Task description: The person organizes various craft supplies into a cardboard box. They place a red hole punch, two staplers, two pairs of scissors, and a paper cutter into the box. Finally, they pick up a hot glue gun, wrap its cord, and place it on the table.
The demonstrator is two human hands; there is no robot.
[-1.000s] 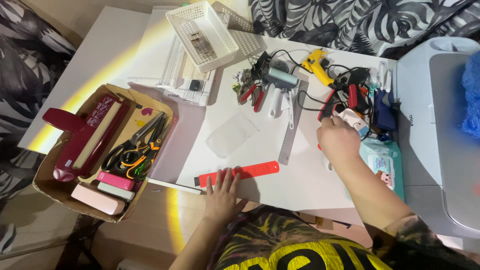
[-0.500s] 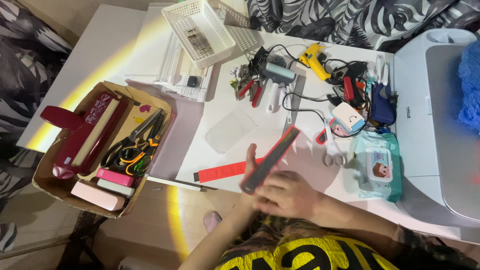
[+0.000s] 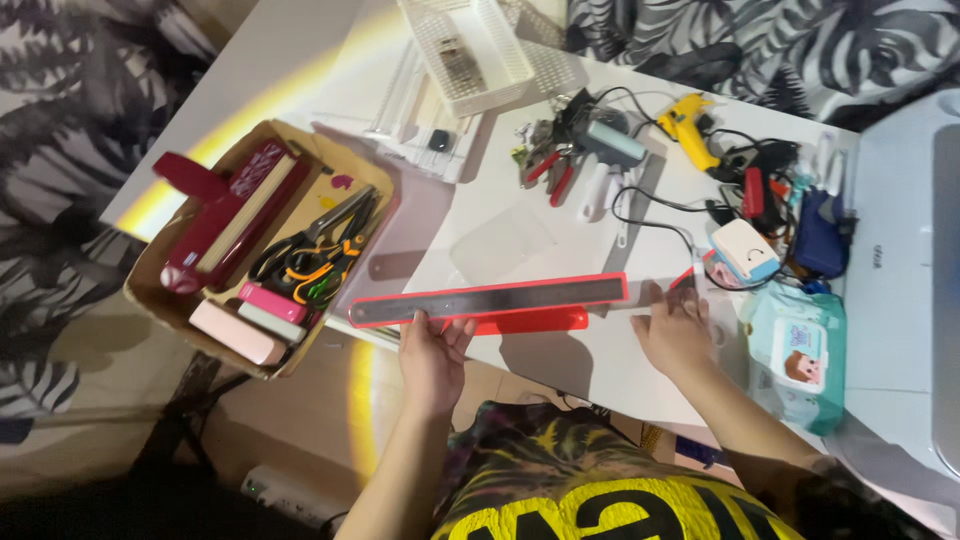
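Note:
A long grey metal ruler with a red border (image 3: 490,298) lies across the white table (image 3: 590,370), over a shorter red ruler (image 3: 535,322). My left hand (image 3: 432,350) grips the long ruler's near edge toward its left end, thumb and fingers on it. My right hand (image 3: 675,330) rests flat on the table just past the ruler's right end, fingers spread and holding nothing. A clear plastic sheet (image 3: 500,243) lies just beyond the ruler.
At the left, a cardboard box (image 3: 160,300) holds scissors (image 3: 310,255), a dark red tool and pink blocks. A white basket (image 3: 465,50), pliers (image 3: 545,165), a yellow glue gun (image 3: 685,125), a wipes pack (image 3: 795,350) and a white machine (image 3: 900,280) ring the work area.
My right hand brought the long ruler from the tool pile and laid it across the table over the red ruler. The left hand now holds it; the right hand has let go.

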